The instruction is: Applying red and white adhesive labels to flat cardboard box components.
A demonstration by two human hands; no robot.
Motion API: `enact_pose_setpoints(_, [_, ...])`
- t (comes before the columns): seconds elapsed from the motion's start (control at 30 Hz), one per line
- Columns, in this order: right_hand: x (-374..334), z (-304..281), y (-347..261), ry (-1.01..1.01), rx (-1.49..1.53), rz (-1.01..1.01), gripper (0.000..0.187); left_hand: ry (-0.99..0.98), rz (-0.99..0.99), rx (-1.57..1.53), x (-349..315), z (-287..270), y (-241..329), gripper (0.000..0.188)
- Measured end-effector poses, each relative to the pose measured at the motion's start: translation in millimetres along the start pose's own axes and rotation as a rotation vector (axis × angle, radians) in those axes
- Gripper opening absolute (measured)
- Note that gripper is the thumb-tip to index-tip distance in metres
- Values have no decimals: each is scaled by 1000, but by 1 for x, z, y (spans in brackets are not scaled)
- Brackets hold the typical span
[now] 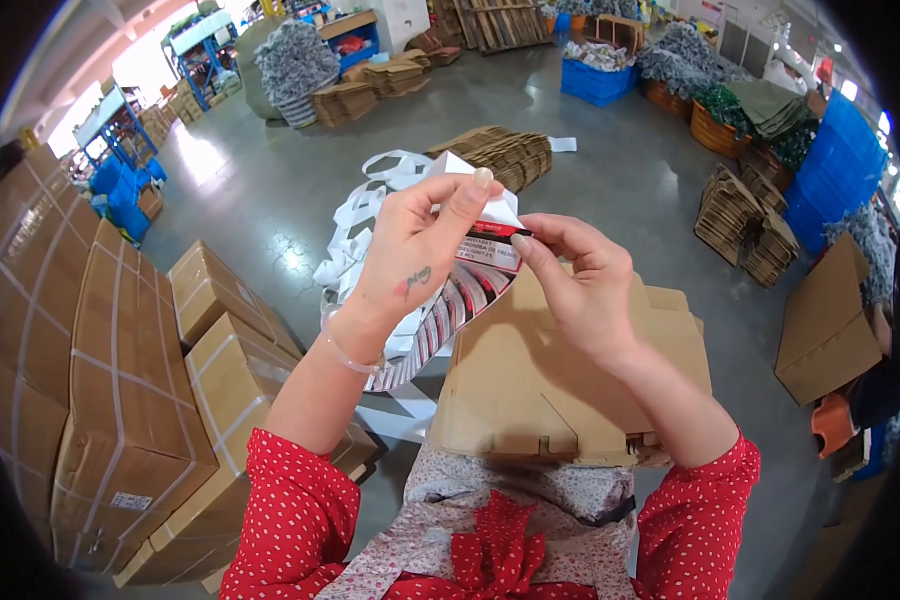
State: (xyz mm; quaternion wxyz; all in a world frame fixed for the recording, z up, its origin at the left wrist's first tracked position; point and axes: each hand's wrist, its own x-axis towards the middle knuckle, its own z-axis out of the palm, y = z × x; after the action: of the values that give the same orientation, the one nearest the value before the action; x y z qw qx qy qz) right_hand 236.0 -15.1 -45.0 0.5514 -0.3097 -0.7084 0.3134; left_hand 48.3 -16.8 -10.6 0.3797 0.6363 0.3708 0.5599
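Observation:
Above a stack of flat brown cardboard boxes, both hands are raised together around a printed label strip. My left hand is closed, thumb and fingers pinching the strip's upper end near a fold of white backing paper. A white, red and black label faces up between the hands. With thumb and forefinger, my right hand grips the label's right edge. The rest of the label strip hangs in a curve below my left hand, many labels in a row. My left forearm hides part of it.
Loose white paper ribbon lies in loops beyond my left arm. Large taped cartons stand along the left. Another flattened cardboard stack lies ahead on the floor; more cardboard, a blue crate and an orange tub are at right.

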Motion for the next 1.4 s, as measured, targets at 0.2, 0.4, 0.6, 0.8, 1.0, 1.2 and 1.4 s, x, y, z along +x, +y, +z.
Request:
enact_pose_setpoints(0.2, [-8,14,0,-62,-593,-374,24,164,-20,35,-4,-18,-30,38])
enact_pose_setpoints(0.4, [-20,-13,4,-293,-324,77,28,289,354,613,-32,-80,-95,53])
enact_pose_setpoints(0.6, [-41,-10,30,-360,87,627,26,447,-227,234,-69,-57,-128,60])
enact_pose_setpoints(0.8, [-48,-1,42,-387,68,686,26,219,-179,461,-102,-28,-127,75])
enact_pose_setpoints(1.0, [-51,5,47,-370,-173,616,27,79,-121,678,-110,-16,-121,84])
enact_pose_setpoints(1.2, [-58,7,61,-377,-857,102,39,33,-222,608,-107,-15,-122,90])
enact_pose_setpoints(1.4, [-44,-86,66,-64,-1179,20,47,-5,-169,654,-100,-16,-118,101])
